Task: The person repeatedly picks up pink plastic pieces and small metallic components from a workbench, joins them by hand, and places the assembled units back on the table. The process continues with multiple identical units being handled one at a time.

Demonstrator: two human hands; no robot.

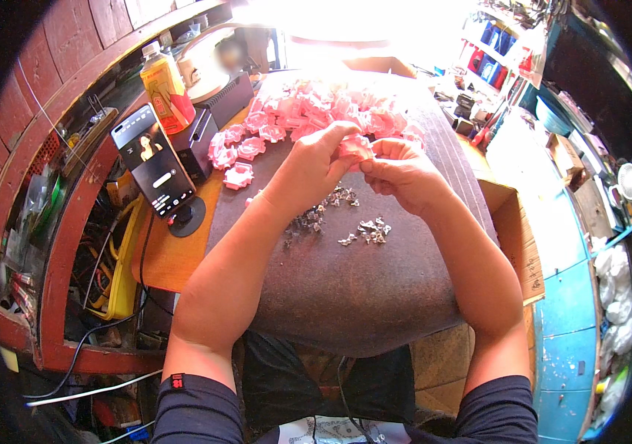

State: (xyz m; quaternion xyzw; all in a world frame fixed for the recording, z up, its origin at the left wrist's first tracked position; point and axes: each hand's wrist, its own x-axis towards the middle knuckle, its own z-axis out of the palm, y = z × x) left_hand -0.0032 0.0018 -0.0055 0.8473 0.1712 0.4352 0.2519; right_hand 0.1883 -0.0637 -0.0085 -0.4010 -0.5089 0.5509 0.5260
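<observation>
Above the dark mat, my left hand is closed on a pink plastic piece. The fingertips of my right hand pinch together at the near right edge of that same piece. Whether a small metal part sits between them is too small to tell. Beyond my hands spreads a heap of similar pink plastic pieces, with a few lying apart at its left. Small silvery metal parts lie in a little group below my hands, and more metal parts lie partly behind my left forearm.
A phone stands on a round-based holder at the left, beside a dark box and an orange-labelled bottle. A cardboard box is against the mat's right side. Blue-painted cabinets and shelves stand further right; a small fan is there.
</observation>
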